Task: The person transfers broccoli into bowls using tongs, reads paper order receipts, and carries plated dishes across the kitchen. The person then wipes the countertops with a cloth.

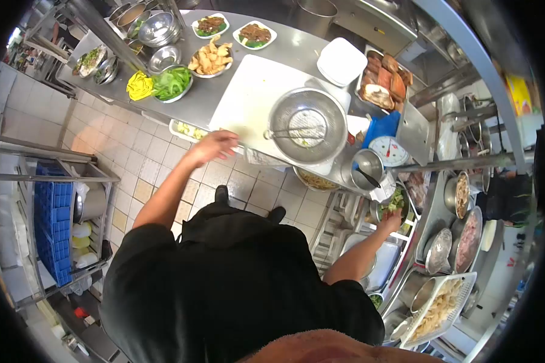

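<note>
My left hand (215, 147) hovers at the counter's front edge, fingers stretched out and holding nothing. Close by it are the white cutting board (239, 91) and, below the edge, a white tray (174, 128) of pale chopped pieces. A metal strainer (277, 124) rests on the board, its wire handles lying across the bowl. To the right, my right hand (392, 221) reaches down to a metal bowl (407, 207) of chopped greens (396, 201). Its fingertips are at the greens and partly hidden, so I cannot make out whether they grip any.
On the counter stand two plated dishes (211, 25), fried pieces (211, 58), leafy greens (171, 83), a yellow cloth (140, 86) and a tray of roasted meat (384, 78). A dial scale (388, 151) stands at right. Blue crates (53, 224) fill the left rack.
</note>
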A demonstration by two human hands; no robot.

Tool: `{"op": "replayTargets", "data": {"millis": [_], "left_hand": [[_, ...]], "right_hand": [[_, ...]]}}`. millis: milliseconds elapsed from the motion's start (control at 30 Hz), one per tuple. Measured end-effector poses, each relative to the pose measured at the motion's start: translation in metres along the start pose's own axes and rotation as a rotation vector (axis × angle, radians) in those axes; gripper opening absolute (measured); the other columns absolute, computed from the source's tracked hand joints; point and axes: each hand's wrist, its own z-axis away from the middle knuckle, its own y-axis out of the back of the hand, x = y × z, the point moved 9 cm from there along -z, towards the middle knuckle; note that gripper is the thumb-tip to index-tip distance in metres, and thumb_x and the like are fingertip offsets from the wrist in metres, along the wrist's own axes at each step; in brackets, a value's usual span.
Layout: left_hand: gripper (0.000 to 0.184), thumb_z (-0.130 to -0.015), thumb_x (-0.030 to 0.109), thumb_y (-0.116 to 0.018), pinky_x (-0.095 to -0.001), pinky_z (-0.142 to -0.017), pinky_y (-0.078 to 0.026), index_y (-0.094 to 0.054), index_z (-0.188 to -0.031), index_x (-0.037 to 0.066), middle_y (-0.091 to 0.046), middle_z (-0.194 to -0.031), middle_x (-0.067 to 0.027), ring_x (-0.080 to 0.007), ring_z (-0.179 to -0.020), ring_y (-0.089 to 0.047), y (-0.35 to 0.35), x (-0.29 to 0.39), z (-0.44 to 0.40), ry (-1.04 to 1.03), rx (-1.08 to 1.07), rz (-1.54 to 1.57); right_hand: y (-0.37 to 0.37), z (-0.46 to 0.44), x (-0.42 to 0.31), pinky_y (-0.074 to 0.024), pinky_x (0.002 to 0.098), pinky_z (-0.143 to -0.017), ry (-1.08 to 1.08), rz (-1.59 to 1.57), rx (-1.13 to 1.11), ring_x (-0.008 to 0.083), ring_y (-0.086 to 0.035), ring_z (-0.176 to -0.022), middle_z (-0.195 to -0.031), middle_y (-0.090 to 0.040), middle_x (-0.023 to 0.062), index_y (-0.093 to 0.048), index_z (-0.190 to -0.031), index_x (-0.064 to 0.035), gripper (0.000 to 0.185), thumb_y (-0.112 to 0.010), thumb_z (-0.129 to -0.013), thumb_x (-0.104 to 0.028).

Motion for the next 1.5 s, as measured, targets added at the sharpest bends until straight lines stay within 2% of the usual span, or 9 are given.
{"op": "replayTargets", "data": {"millis": [167,200,467,700,800,833,900,1067,1500], "left_hand": [[0.037,-0.091,0.023,-0.058,-0.0300,-0.075,-0.052,-0.054,-0.121,0.001,-0.063,-0.104,-0.0091,-0.0177,-0.089,-0.063,0.178,0.008,0.014,-0.134,0.263,0.240],[0.037,-0.091,0.023,-0.058,-0.0301,-0.075,-0.052,-0.053,-0.121,0.001,-0.063,-0.105,-0.0090,-0.0178,-0.090,-0.063,0.201,0.020,0.011,-0.163,0.288,0.267],[0.036,-0.091,0.020,-0.057,-0.0314,-0.076,-0.051,-0.050,-0.120,0.000,-0.057,-0.100,-0.0061,-0.0180,-0.090,-0.060,0.343,0.092,-0.150,-0.296,0.353,0.397],[0.029,-0.086,0.020,-0.063,-0.0335,-0.070,-0.050,-0.056,-0.110,0.003,-0.061,-0.099,-0.0084,-0.0184,-0.085,-0.058,0.390,0.059,-0.311,-0.084,0.479,0.533],[0.041,-0.089,0.024,-0.056,-0.0325,-0.065,-0.054,-0.048,-0.123,0.001,-0.055,-0.107,-0.0129,-0.0240,-0.086,-0.063,0.412,0.029,-0.383,-0.241,0.420,0.211],[0.041,-0.090,0.024,-0.055,-0.0332,-0.064,-0.055,-0.047,-0.124,0.001,-0.056,-0.110,-0.0140,-0.0253,-0.087,-0.064,0.384,0.036,-0.367,0.035,0.395,0.536],[0.032,-0.087,0.014,-0.049,-0.0426,-0.059,-0.055,-0.052,-0.116,-0.001,-0.065,-0.090,-0.0144,-0.0265,-0.078,-0.066,0.381,0.040,-0.375,-0.014,0.526,0.735],[0.029,-0.086,0.008,-0.045,-0.0372,-0.047,-0.056,-0.052,-0.108,-0.010,-0.065,-0.082,-0.0228,-0.0303,-0.060,-0.068,0.382,0.043,-0.388,-0.031,0.573,0.748],[0.036,-0.080,0.000,-0.053,-0.0445,-0.059,-0.060,-0.041,-0.112,-0.013,-0.060,-0.090,-0.0237,-0.0362,-0.069,-0.067,0.386,0.104,-0.254,-0.221,0.369,0.595]], "right_hand": [[-0.011,0.168,-0.081,-0.0435,0.0260,-0.053,0.666,0.005,0.292,0.0130,-0.053,-0.063,-0.080,-0.061,0.0068,-0.059,-0.098,-0.0015,0.014,-0.061,-0.087,-0.009],[-0.054,0.205,-0.094,-0.0439,0.0257,-0.055,0.671,-0.040,0.120,0.0127,-0.053,-0.064,-0.080,-0.060,0.0063,-0.059,-0.100,-0.0007,0.015,-0.061,-0.087,-0.009],[-0.447,0.439,-0.068,-0.0513,0.0272,-0.065,0.169,0.034,-1.072,0.0152,-0.060,-0.074,-0.090,-0.061,0.0083,-0.056,-0.111,-0.0009,0.024,-0.057,-0.091,-0.013],[-0.692,0.376,0.092,-0.0528,0.0359,-0.068,-0.038,0.465,-1.122,0.0221,-0.058,-0.082,-0.102,-0.056,0.0106,-0.046,-0.123,-0.0037,0.036,-0.047,-0.094,-0.024],[-0.752,0.335,0.146,-0.0534,0.0385,-0.068,-0.027,0.514,-1.123,0.0240,-0.059,-0.082,-0.107,-0.052,0.0111,-0.039,-0.132,-0.0075,0.043,-0.045,-0.095,-0.030],[-0.766,0.328,0.155,-0.0546,0.0381,-0.064,0.007,0.481,-1.174,0.0252,-0.060,-0.081,-0.108,-0.051,0.0110,-0.040,-0.133,-0.0079,0.044,-0.042,-0.095,-0.031],[-0.776,0.342,0.155,-0.0572,0.0418,-0.064,-0.085,0.486,-1.265,0.0286,-0.063,-0.089,-0.113,-0.054,0.0143,-0.044,-0.128,-0.0080,0.040,-0.035,-0.095,-0.029],[-0.783,0.333,0.167,-0.0604,0.0344,-0.059,-0.098,0.651,-1.362,0.0284,-0.067,-0.070,-0.098,-0.062,0.0192,-0.048,-0.115,0.0060,0.032,-0.040,-0.092,-0.015],[-0.728,0.352,0.097,-0.0597,0.0398,-0.074,-0.052,0.287,-1.159,0.0356,-0.065,-0.088,-0.108,-0.059,0.0249,-0.045,-0.118,0.0164,0.036,-0.044,-0.093,-0.009]]}}
